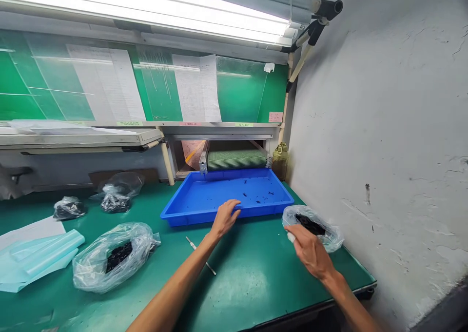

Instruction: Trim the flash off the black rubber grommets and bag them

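My left hand (224,219) is at the front rim of a blue tray (190,218), fingers stretched and slightly apart, holding nothing. Inside the tray, toward its right half, lie several small black pieces (244,194). My right hand (312,251) is closed at the near side of a clear plastic bag (332,239) of black pieces (310,224). A small white bit (291,237) shows at its fingertips; whether this is part of the bag, a finger cover or something else, I cannot tell. A thin white pen-like tool (191,243) lies on the table, partly behind my left forearm.
Another open bag (87,273) with black pieces sits left on the green table (241,288). Behind it are two smaller bags (69,208) (116,203), and light-blue sheets (40,259) lie far left. A conveyor belt (237,157) ends behind the tray. A wall (383,142) bounds the right.
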Tool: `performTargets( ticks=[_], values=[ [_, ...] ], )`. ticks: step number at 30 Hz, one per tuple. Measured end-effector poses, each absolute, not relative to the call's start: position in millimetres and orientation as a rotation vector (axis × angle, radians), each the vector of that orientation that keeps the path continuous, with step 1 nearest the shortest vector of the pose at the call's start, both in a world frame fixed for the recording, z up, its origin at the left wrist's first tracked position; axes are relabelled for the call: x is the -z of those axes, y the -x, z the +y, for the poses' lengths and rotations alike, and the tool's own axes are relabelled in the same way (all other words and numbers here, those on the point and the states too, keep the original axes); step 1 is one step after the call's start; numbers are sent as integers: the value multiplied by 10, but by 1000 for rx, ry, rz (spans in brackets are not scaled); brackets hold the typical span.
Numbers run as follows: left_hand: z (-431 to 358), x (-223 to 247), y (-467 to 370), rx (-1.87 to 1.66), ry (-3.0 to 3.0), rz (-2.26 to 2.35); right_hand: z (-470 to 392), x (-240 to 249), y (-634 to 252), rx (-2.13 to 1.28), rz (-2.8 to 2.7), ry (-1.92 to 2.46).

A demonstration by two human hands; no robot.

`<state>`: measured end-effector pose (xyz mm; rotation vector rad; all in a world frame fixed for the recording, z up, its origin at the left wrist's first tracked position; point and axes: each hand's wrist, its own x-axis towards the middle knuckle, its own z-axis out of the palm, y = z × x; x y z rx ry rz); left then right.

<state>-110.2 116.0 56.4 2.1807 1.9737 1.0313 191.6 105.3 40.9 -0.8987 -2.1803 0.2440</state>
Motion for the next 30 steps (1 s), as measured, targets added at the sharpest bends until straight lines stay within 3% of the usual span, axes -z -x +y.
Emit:
performTargets(
  ticks=[5,7,14,21,30],
  values=[
    [723,-492,850,-1259,-2024,1719,1027,-461,-1366,-1170,-1930,856],
    [563,-447,761,-1253,-1825,1441,1072,-444,-1148,-1372,-1855,813],
    [521,-273,778,-1315,-1363,988,1251,-282,-625,-1735,-1871,672],
    [625,-94,821,-1312,-1144,954,1493,-127,-478,-1841,-1991,646],
    [586,-190,844,-1205,-1126,983,1545,-140,-517,-1919,-1877,693]
  ],
)
